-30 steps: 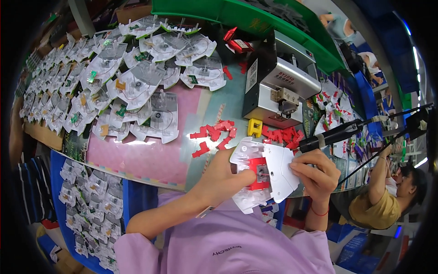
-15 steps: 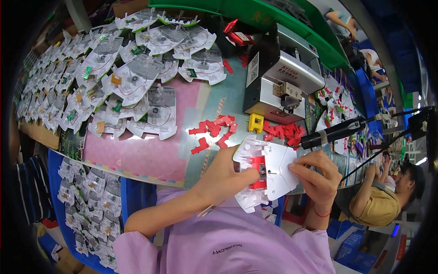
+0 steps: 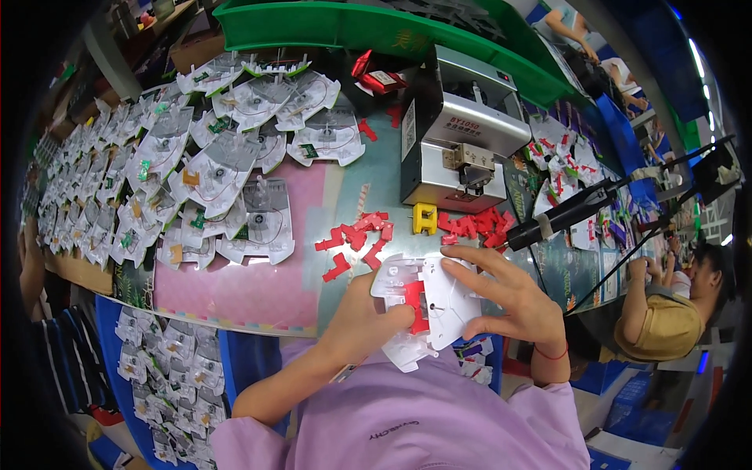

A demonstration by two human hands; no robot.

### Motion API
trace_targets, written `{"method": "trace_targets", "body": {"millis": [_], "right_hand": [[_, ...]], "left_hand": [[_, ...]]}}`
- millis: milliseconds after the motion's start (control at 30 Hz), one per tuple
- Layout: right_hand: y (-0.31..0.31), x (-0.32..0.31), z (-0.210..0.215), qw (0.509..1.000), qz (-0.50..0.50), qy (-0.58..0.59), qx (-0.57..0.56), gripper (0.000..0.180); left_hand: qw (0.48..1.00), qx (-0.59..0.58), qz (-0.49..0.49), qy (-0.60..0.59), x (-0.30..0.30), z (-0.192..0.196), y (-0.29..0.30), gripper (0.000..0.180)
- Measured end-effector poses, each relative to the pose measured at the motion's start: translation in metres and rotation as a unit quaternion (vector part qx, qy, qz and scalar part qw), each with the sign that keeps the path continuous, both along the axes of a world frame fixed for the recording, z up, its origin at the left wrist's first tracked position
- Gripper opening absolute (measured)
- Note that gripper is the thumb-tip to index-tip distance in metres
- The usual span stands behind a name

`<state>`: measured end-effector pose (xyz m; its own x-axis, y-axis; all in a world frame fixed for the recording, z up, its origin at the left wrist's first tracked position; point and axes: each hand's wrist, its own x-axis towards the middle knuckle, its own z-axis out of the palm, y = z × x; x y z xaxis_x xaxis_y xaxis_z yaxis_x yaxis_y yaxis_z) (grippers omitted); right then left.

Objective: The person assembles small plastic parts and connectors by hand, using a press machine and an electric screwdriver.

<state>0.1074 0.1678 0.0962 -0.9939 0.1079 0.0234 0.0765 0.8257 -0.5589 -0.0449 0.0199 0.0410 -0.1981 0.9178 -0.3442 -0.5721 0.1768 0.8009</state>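
Both my hands hold one white plastic shell [image 3: 429, 307] with a red clip fitted in its middle, just above the near table edge. My left hand [image 3: 362, 321] grips its left side, thumb pressing beside the red clip [image 3: 416, 304]. My right hand [image 3: 513, 298] lies over its right side with fingers spread on top. Loose red clips [image 3: 354, 240] lie on the table just beyond the shell, and another heap of red clips [image 3: 476, 224] sits to the right of a small yellow block [image 3: 424, 218].
A grey metal machine [image 3: 454, 141] stands behind the clips. Several white shells with wiring [image 3: 211, 168] cover the table's left and a lower shelf [image 3: 168, 360]. A green bin [image 3: 368, 27] runs along the back. A black tool [image 3: 568, 213] hangs at right, near another person [image 3: 666, 313].
My hands have brought the shell slightly lower and nearer, turning it a little. My right fingers now spread over its top instead of pinching its right edge.
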Motion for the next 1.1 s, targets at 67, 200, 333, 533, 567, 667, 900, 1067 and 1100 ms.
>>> {"method": "trace_targets", "body": {"millis": [67, 200, 333, 533, 567, 667, 900, 1067, 1100], "right_hand": [[-0.008, -0.002, -0.002, 1.0, -0.005, 0.002, -0.004, 0.077], [-0.015, -0.004, -0.005, 0.998, -0.048, 0.023, -0.039, 0.078], [-0.01, -0.005, -0.011, 0.992, -0.051, 0.067, -0.092, 0.073], [-0.018, -0.008, -0.027, 0.984, -0.095, 0.096, -0.112, 0.07], [-0.02, -0.009, -0.027, 0.984, -0.097, 0.1, -0.112, 0.07], [-0.025, -0.009, -0.028, 0.985, -0.106, 0.091, -0.099, 0.07], [-0.016, 0.008, -0.042, 0.976, -0.116, 0.126, -0.132, 0.074], [0.012, 0.058, -0.065, 0.805, -0.381, 0.401, -0.214, 0.046], [0.019, 0.068, -0.07, 0.803, -0.384, 0.402, -0.212, 0.046]], "left_hand": [[0.999, 0.023, 0.002, 0.029, 0.001, 0.0, -0.002, 0.04], [0.996, 0.03, 0.003, 0.088, 0.004, 0.004, -0.003, 0.045], [0.992, 0.05, 0.005, 0.119, 0.004, 0.007, -0.002, 0.05], [0.986, 0.088, 0.04, 0.137, 0.005, -0.003, 0.003, 0.049], [0.985, 0.088, 0.038, 0.14, 0.006, -0.005, 0.004, 0.049], [0.992, 0.032, 0.041, 0.113, 0.007, -0.014, 0.004, 0.044], [0.997, -0.05, 0.003, 0.06, 0.006, -0.019, 0.012, 0.039], [0.997, -0.071, 0.035, -0.017, 0.011, -0.022, 0.018, 0.046], [0.996, -0.073, 0.023, -0.034, 0.01, -0.023, 0.02, 0.048]]}}
